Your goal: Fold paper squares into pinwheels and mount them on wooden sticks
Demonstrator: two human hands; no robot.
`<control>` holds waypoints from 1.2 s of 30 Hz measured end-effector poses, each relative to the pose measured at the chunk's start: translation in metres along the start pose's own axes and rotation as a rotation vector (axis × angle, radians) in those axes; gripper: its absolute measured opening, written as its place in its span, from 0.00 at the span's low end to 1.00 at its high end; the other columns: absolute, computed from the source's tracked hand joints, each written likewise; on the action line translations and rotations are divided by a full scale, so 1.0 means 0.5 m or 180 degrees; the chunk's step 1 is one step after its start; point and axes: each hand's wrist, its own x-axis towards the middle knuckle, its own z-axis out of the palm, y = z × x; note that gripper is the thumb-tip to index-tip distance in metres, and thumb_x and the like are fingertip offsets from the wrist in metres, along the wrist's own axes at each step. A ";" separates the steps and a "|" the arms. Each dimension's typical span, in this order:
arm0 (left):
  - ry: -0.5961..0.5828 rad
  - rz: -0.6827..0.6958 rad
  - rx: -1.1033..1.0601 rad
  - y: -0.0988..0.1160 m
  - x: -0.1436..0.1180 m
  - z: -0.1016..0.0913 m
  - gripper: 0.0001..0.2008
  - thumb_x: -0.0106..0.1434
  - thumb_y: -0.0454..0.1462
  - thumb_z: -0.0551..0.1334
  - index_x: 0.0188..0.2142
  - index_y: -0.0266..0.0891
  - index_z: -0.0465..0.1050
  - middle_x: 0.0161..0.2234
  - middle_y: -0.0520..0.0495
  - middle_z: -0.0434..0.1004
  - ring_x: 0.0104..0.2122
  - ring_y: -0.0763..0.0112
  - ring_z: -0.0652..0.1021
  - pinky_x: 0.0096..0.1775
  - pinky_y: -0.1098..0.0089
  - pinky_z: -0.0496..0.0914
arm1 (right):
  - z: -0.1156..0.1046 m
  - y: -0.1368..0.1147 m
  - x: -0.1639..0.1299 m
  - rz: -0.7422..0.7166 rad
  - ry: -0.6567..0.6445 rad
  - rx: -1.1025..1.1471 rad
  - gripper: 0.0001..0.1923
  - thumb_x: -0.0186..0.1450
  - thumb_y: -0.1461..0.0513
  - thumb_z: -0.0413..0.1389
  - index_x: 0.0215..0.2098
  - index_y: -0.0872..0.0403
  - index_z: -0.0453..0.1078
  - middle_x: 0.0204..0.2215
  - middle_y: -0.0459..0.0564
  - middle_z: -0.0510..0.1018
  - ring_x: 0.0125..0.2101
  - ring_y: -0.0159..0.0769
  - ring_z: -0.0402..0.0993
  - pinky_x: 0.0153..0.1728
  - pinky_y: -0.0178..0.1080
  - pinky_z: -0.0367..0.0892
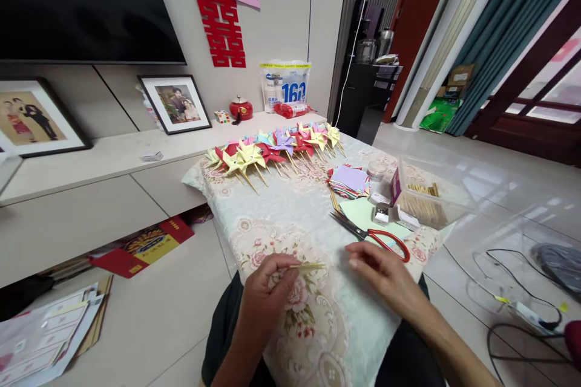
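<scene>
My left hand (pixel 270 287) pinches a thin yellowish stick (pixel 313 265) between thumb and fingers, over the floral tablecloth (pixel 254 230). Only the stick's right end shows beyond the fingertips. To the right, my right hand (pixel 384 269) hovers with thumb and fingers apart and nothing visible in it. Just beyond that hand lie red-handled scissors (pixel 363 232), partly on light green paper (pixel 356 210). Small white boxes (pixel 382 213) stand around the paper. Farther back are a stack of coloured paper squares (pixel 349 180) and several paper pinwheels (pixel 284 143) on sticks.
At the table's right stands a clear plastic box (pixel 442 193) holding wooden sticks (pixel 424 208). A round clear container (pixel 376 170) is beside the paper stack. Behind the table runs a white cabinet (pixel 104 178) with framed photos (pixel 176 103). Cables (pixel 508 254) lie on the right-hand floor.
</scene>
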 end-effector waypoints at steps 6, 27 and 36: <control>0.0296 -0.1678 -0.2278 0.021 -0.001 0.023 0.13 0.48 0.40 0.75 0.28 0.38 0.75 0.25 0.54 0.77 0.25 0.77 0.73 0.30 0.76 0.68 | -0.086 0.093 -0.031 -0.0486 0.0783 -0.2233 0.15 0.68 0.55 0.51 0.48 0.54 0.72 0.47 0.59 0.76 0.47 0.51 0.72 0.47 0.50 0.68; 0.0036 -0.1205 -0.1689 -0.004 -0.004 -0.009 0.07 0.49 0.38 0.75 0.28 0.39 0.83 0.32 0.48 0.80 0.21 0.80 0.68 0.22 0.77 0.60 | -0.078 0.097 -0.097 0.0024 -0.0228 -0.2130 0.24 0.57 0.61 0.55 0.52 0.51 0.73 0.38 0.55 0.80 0.35 0.46 0.77 0.37 0.44 0.72; 0.0004 -0.1170 -0.2249 -0.015 0.001 -0.017 0.08 0.52 0.39 0.75 0.29 0.38 0.81 0.29 0.47 0.82 0.25 0.74 0.76 0.29 0.74 0.69 | -0.108 0.039 -0.126 0.0908 -0.1040 0.0070 0.14 0.53 0.53 0.65 0.36 0.48 0.79 0.31 0.52 0.80 0.32 0.47 0.76 0.32 0.42 0.72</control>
